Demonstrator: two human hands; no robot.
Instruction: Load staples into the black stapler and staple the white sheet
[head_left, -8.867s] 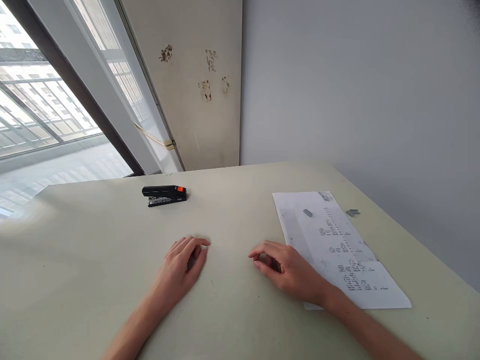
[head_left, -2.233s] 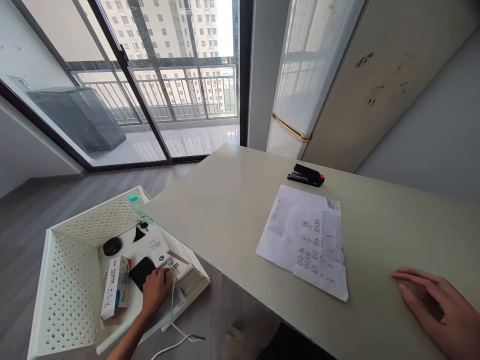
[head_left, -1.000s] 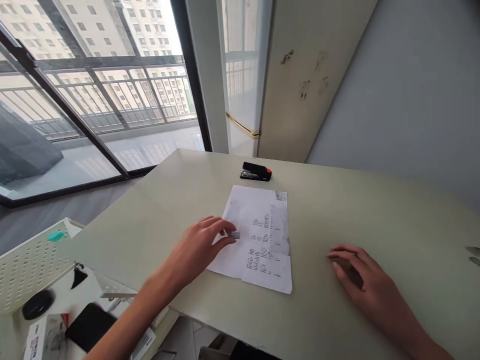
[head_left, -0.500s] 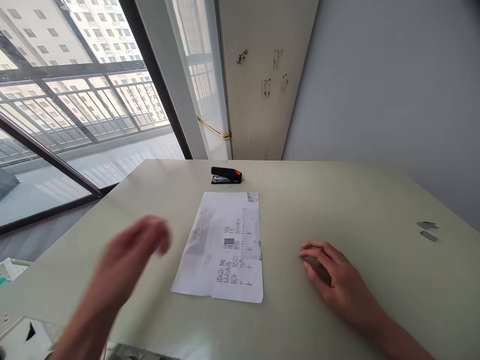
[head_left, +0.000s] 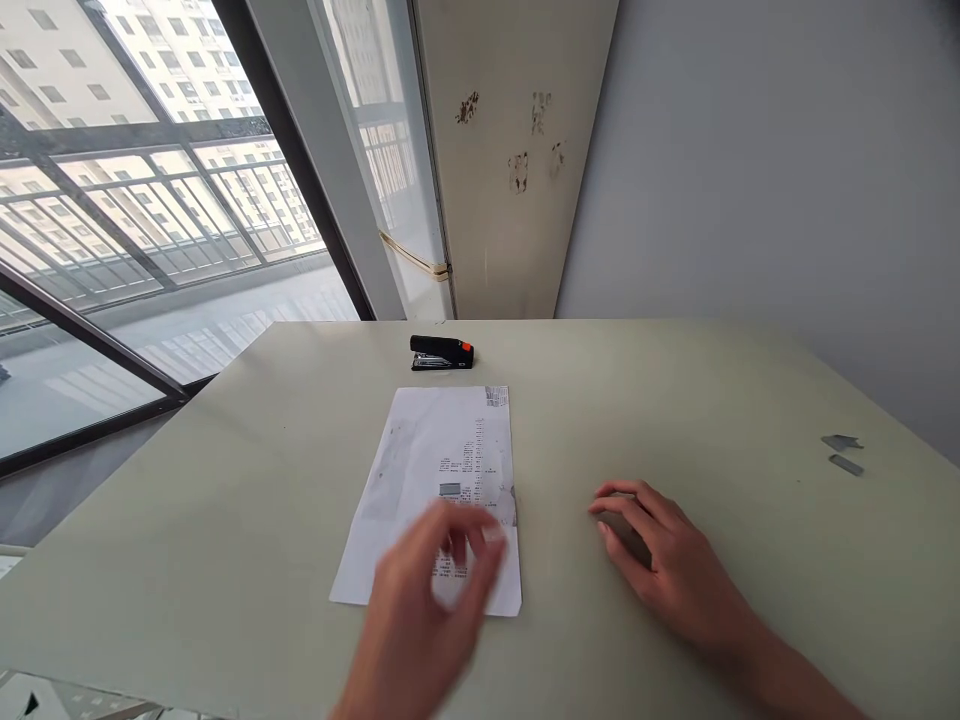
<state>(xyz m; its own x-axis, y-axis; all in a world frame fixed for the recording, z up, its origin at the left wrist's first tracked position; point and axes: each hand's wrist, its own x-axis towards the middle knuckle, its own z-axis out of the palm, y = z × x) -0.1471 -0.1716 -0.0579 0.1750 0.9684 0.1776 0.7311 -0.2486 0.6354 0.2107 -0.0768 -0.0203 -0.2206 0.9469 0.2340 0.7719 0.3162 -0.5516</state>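
1. The left hand [head_left: 412, 590] is covering part of the lower half of a printed white sheet of paper [head_left: 401, 475]; motion blur is softening its outline, and I cannot tell whether it is touching the sheet.
2. Its thumb and forefinger are curving toward each other in a loose ring, with a gap showing inside; whether the tips are meeting or pinching anything, I cannot tell.
3. A gray staple strip [head_left: 450, 489] is lying flat on the paper, near its middle, just beyond the left hand's knuckles.
4. The right hand [head_left: 667, 550] is resting on the pale table [head_left: 187, 520], to the right of the paper and apart from it; its fingers are bending gently, and the thumb is standing away from them.
5. A black stapler [head_left: 441, 354] with an orange button [head_left: 466, 346] is lying beyond the paper's far edge, near the back of the table, its nose pointing left.
6. Two gray pieces, a jagged one [head_left: 841, 441] and a narrow one [head_left: 847, 465], are lying close together toward the table's right edge, well apart from the right hand.
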